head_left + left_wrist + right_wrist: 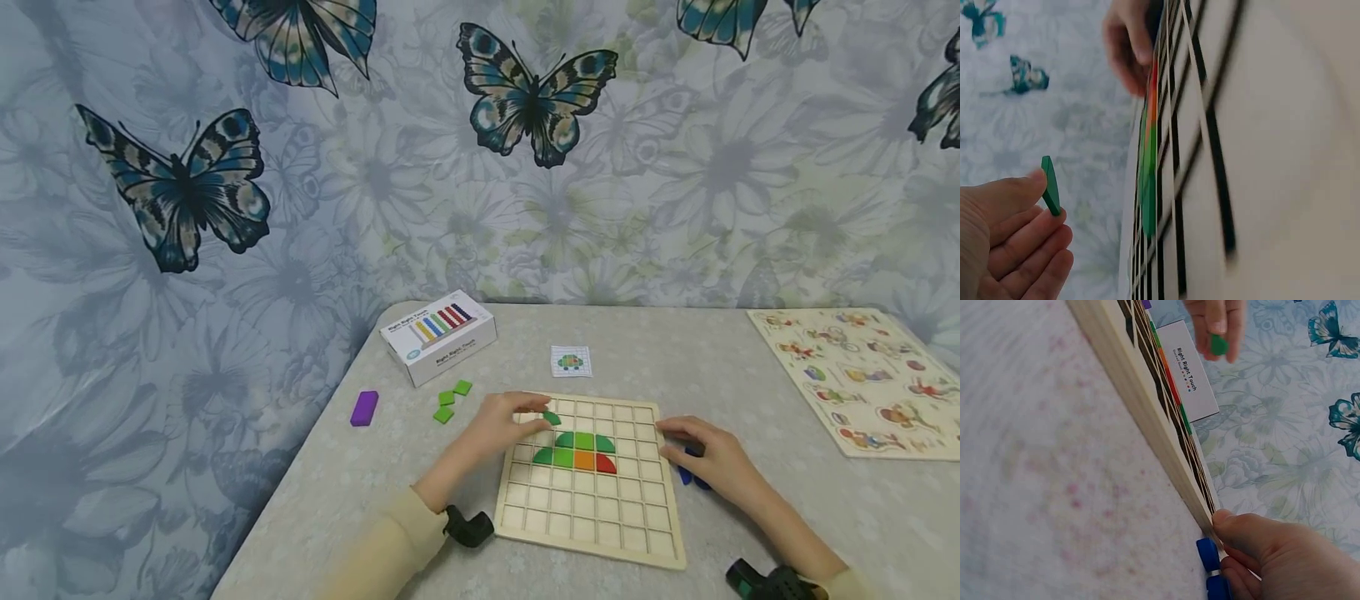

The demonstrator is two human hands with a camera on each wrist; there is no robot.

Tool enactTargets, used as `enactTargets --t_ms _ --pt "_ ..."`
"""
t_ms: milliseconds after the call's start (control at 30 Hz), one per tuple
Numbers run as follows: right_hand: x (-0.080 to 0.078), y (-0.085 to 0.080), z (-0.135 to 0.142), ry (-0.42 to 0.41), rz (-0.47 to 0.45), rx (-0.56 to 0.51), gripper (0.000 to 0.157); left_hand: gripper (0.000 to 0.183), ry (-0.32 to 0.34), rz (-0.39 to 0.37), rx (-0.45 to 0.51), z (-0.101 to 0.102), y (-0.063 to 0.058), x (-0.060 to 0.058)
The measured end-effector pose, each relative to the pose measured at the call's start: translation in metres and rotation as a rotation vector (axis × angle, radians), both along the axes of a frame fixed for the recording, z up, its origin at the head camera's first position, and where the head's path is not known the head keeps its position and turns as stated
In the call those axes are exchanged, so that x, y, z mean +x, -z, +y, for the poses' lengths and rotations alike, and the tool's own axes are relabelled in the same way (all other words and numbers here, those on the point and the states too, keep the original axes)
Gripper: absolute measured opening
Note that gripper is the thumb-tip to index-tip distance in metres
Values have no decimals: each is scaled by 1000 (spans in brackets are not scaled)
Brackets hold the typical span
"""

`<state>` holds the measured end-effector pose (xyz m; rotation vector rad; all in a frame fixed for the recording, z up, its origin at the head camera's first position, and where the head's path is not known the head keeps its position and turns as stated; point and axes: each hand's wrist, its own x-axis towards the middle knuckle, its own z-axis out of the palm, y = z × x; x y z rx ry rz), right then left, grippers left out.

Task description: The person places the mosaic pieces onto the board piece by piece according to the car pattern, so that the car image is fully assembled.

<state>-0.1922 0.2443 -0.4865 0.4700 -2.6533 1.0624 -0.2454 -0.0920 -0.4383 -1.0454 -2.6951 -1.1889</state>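
My left hand [504, 425] pinches a dark green quarter-round tile [1051, 186] between thumb and fingertips, raised over the upper left of a wooden grid board [577, 512]. On the board sit green tiles [583, 441], an orange square tile [583, 460] and a red quarter-round tile [605, 464], grouped in two rows. At the board's right edge, my right hand [708, 458] grips the rim, its thumb [1241, 530] on top and the other fingers curled at the side. Blue pieces [1209, 555] lie beside the rim under that hand, partly hidden by it.
Behind the board lies a small pattern card [571, 362]. A white box [442, 337] stands at back left, with loose light green square tiles [446, 397] and a purple block [364, 408] nearby. A picture board [870, 383] lies at the right.
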Motion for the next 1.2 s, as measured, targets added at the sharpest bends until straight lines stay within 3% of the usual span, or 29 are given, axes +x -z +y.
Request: enactTargets --t_ms 100,200,400,667,733,967,1200 --pt "-1 0 0 -27 16 -18 33 47 127 19 -75 31 -5 11" --pt "0 0 1 -39 26 -23 32 45 201 69 -171 57 -2 18" --pt "1 2 0 -39 7 -30 33 43 239 199 -288 86 13 26" --pt "0 3 2 -39 3 -44 33 41 216 408 -319 92 25 30" --pt "0 4 2 -41 11 -44 33 41 216 430 -310 92 26 31" --pt "1 4 2 -40 9 -39 32 42 240 388 -302 90 28 32" --pt "-2 4 3 -34 47 -16 33 39 245 399 -312 91 25 29"
